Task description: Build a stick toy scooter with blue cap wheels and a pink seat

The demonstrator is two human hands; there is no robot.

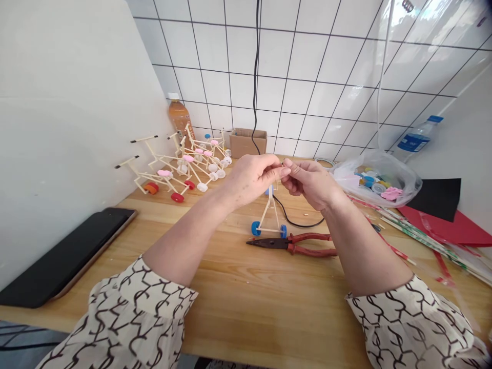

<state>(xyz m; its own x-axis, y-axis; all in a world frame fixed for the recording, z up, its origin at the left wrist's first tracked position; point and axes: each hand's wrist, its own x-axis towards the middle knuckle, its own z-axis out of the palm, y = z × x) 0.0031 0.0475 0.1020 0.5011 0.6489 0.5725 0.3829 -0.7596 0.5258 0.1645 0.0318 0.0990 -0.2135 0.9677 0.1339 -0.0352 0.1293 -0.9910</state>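
Observation:
Both hands meet over a small tricycle model (269,212) made of thin wooden sticks, with blue bottle caps as its wheels. My left hand (255,177) is closed in a pinch, its fingertips close against those of the right. Thumb and fingers of my right hand (310,182) are pinched together too. A tiny dark bit shows between the fingertips, but the fingers hide most of what they hold. The model's upper part is also covered by the hands. Just in front of its wheels lie red-handled long-nose pliers (290,243).
Several finished stick tricycles (188,159) stand at the left, before an orange drink bottle (179,115). A black phone (65,251) lies at the left edge. Rightward are a plastic bag of bottle caps (378,182), red paper (453,225) and wrapped sticks. A cardboard box (248,143) stands behind.

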